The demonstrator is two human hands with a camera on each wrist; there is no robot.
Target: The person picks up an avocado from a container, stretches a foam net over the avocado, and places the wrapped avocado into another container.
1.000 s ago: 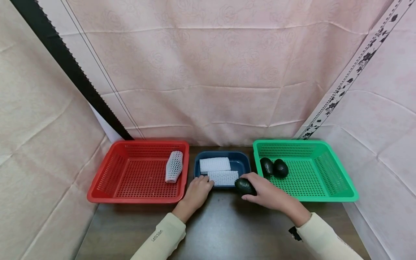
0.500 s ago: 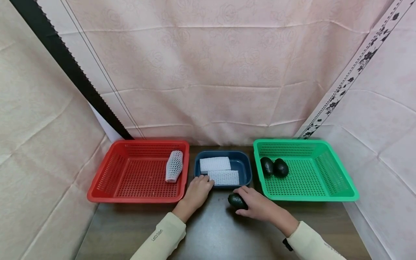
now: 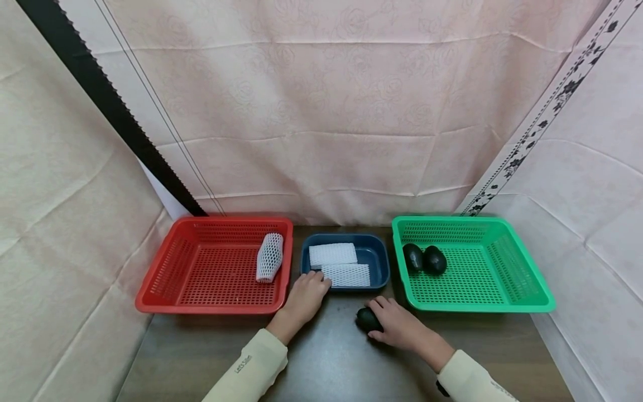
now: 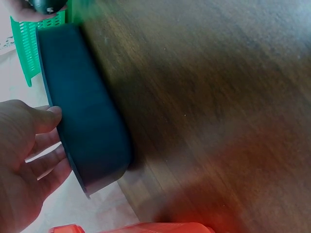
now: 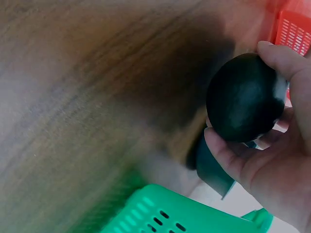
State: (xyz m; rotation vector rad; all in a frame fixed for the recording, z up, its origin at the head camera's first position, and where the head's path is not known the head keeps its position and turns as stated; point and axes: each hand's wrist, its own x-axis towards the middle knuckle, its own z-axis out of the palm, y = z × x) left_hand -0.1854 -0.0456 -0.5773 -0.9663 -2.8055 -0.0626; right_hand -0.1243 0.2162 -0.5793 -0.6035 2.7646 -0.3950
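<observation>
Avocado [image 5: 243, 99] has shifted away from the blue tray [image 3: 373, 259] since a second ago, now in front of it: rounded, glossy, near-black. Right hand [image 3: 398, 327] pinches it between thumb and fingers (palm side hidden; bench [image 3: 326, 357] contact unclear). Left hand [image 3: 304, 296] pinches the tray's rim, some fingertips hidden.

Head view looks down; close wrist views share blue tray [image 4: 87, 107].

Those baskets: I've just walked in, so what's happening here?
A person's right hand holds a dark avocado in front of the blue tray, while the left hand grips that tray. Two more avocados lie in the green basket, two flat white nets in the tray, and one bulging net in the red basket.
</observation>
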